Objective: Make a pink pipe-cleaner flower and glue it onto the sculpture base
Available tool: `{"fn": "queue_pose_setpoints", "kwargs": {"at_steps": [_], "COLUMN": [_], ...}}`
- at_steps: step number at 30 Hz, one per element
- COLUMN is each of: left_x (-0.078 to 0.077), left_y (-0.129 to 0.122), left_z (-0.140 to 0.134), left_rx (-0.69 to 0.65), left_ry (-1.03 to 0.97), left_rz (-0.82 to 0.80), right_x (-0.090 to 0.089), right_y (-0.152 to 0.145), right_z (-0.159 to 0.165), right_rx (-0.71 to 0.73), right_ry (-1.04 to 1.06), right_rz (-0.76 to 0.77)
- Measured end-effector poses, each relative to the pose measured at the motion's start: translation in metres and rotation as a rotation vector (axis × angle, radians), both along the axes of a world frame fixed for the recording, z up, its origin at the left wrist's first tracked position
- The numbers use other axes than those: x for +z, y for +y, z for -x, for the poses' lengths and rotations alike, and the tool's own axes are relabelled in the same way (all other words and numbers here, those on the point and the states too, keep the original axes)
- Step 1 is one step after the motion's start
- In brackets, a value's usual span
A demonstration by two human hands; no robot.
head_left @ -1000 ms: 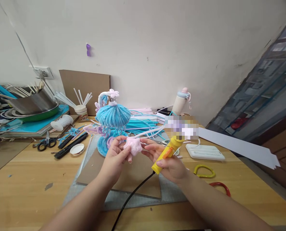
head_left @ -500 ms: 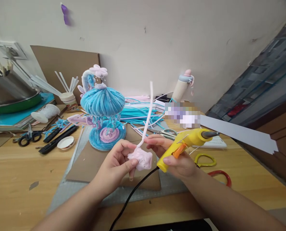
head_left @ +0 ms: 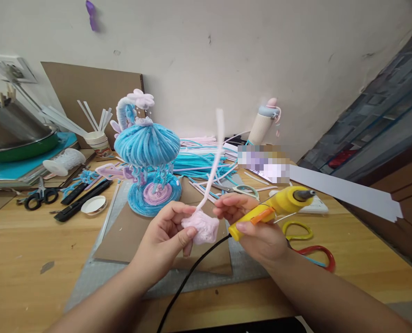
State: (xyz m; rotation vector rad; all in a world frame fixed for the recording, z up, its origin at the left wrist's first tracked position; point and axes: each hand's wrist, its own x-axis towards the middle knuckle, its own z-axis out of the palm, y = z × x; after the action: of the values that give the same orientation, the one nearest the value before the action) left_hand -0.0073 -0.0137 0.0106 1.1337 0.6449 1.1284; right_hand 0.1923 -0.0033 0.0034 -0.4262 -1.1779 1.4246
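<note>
Between the thumb and fingers of my left hand (head_left: 169,236) is a pale pink fuzzy pipe-cleaner piece (head_left: 203,226), bent into a small lobed clump. A long pink stem (head_left: 214,171) rises from its top. My right hand (head_left: 257,231) is closed around the handle end of a yellow hot glue gun (head_left: 271,208), its nozzle pointing up and right, away from the clump. The right fingertips are close to the stem but apart from it. Behind my hands stands a blue pipe-cleaner jellyfish (head_left: 146,145) on a round blue and pink coiled base (head_left: 136,208).
Under my hands lies a brown board (head_left: 119,245) on a grey cutting mat (head_left: 88,282). The black cord (head_left: 188,275) runs toward me. Red-handled scissors (head_left: 325,254) lie at right, black scissors (head_left: 41,196) and a cutter (head_left: 84,199) at left. Blue pipe cleaners (head_left: 199,164) are piled behind.
My right fingers have come away from the pink stem and moved slightly right with the glue gun. The stem's upper part now leans a little differently. The left hand keeps its hold.
</note>
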Motion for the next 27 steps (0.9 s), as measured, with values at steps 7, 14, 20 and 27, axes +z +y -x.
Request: {"fn": "queue_pose_setpoints", "kwargs": {"at_steps": [7, 14, 20, 27], "left_x": [0.003, 0.001, 0.007, 0.011], "left_y": [0.003, 0.009, 0.009, 0.01], "left_z": [0.01, 0.015, 0.013, 0.011], "left_rx": [0.146, 0.288, 0.314, 0.288], "left_ry": [-0.078, -0.039, -0.107, -0.141], "left_rz": [-0.077, -0.071, -0.012, 0.005], "right_x": [0.011, 0.013, 0.012, 0.008], "right_y": [0.001, 0.004, 0.001, -0.001], "right_z": [-0.01, -0.009, -0.002, 0.002], "right_rx": [0.119, 0.045, -0.105, -0.091], "right_ry": [-0.199, -0.203, -0.4, -0.397], "right_rz": [0.169, 0.2, 0.367, 0.369]}}
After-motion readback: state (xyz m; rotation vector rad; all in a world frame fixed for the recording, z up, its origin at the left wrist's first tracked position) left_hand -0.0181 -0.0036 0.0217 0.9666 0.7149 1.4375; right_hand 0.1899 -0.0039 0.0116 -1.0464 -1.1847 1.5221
